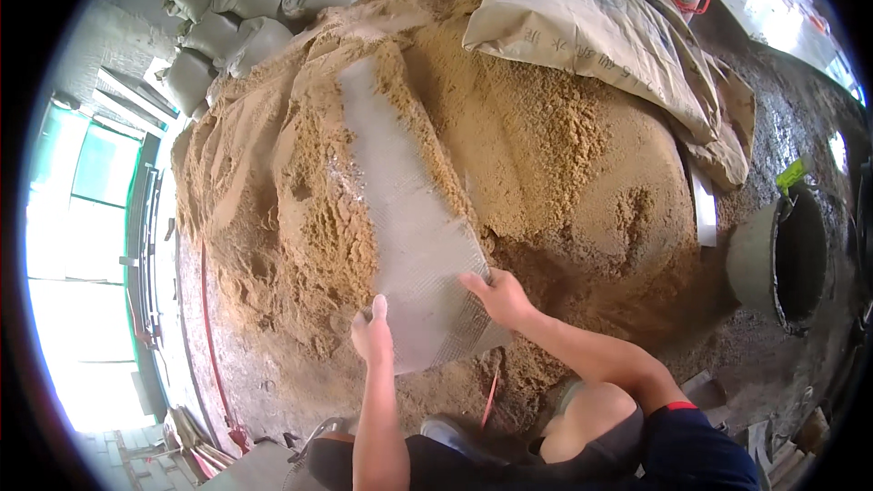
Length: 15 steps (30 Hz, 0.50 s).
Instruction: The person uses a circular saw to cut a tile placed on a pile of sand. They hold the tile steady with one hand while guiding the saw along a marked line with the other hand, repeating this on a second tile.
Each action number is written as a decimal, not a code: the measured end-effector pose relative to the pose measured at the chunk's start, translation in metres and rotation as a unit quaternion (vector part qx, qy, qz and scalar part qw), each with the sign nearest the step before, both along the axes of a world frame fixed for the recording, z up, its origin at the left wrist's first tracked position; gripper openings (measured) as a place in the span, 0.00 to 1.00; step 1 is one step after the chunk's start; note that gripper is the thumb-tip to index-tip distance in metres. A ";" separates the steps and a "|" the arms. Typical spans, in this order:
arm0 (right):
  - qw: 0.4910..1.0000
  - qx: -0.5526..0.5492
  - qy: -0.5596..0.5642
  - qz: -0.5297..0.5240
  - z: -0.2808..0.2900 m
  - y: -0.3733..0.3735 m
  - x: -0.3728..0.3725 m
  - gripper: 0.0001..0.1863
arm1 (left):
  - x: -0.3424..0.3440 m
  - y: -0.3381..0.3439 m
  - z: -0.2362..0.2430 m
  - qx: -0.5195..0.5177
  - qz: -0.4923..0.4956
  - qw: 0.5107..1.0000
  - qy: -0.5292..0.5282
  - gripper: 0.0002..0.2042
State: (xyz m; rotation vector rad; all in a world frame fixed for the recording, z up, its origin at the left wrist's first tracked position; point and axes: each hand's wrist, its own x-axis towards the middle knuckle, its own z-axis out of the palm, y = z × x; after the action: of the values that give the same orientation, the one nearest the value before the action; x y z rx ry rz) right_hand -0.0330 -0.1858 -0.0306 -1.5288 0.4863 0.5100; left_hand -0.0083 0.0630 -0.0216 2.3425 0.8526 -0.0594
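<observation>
Filling most of my remote view is a brown sand heap (564, 155), likely handy as a soft bed: the long grey slab (409, 209) lies in a groove across it, sand banked along much of both long edges. My guess is the sand takes the weight at the far end, so I only have the near one to manage. Up at 1 o'clock on the heap there's a loose beige sheet (591, 32), maybe just tossed aside, and a dark bucket (755, 259) sits at 3 o'clock, well apart from the slab.

As for the hands, they're apart from each other but both clamped on the slab's near end: left hand (373, 335) at 8 o'clock of it, right hand (502, 298) at 3, thumbs on top, fingers mostly hidden. Gripping that wide probably stops it twisting. From the hands, the slab runs off toward 11 o'clock, its near end right between them.
</observation>
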 end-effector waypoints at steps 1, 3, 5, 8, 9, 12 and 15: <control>1.000 0.005 -0.004 -0.021 -0.001 -0.004 -0.002 0.29 | 0.001 -0.003 -0.005 0.017 -0.003 1.000 -0.008 0.30; 0.999 0.005 0.000 -0.033 -0.010 -0.015 -0.017 0.29 | -0.009 -0.016 -0.003 -0.001 -0.023 1.000 0.016 0.31; 0.999 0.001 0.009 -0.033 -0.022 -0.027 -0.044 0.28 | -0.028 -0.031 0.002 -0.033 -0.059 0.997 0.044 0.32; 0.995 0.046 0.006 -0.092 -0.029 -0.036 -0.085 0.25 | -0.066 -0.035 -0.009 -0.017 -0.066 0.996 0.063 0.32; 0.995 0.048 0.003 -0.091 -0.025 -0.036 -0.090 0.25 | -0.078 -0.038 -0.012 0.001 -0.056 0.998 0.000 0.31; 0.998 0.001 0.050 -0.037 -0.021 -0.034 -0.090 0.22 | -0.077 -0.028 -0.004 -0.004 -0.065 0.997 0.049 0.31; 0.986 0.056 -0.086 -0.128 -0.049 -0.039 -0.046 0.22 | -0.022 -0.048 -0.004 -0.048 -0.069 0.996 -0.004 0.29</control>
State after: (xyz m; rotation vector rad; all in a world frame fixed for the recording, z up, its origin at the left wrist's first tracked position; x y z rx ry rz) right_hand -0.0788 -0.2249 -0.0801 -1.3643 0.5019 0.2001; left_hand -0.0304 0.0149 -0.0253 2.3070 0.6671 -0.1452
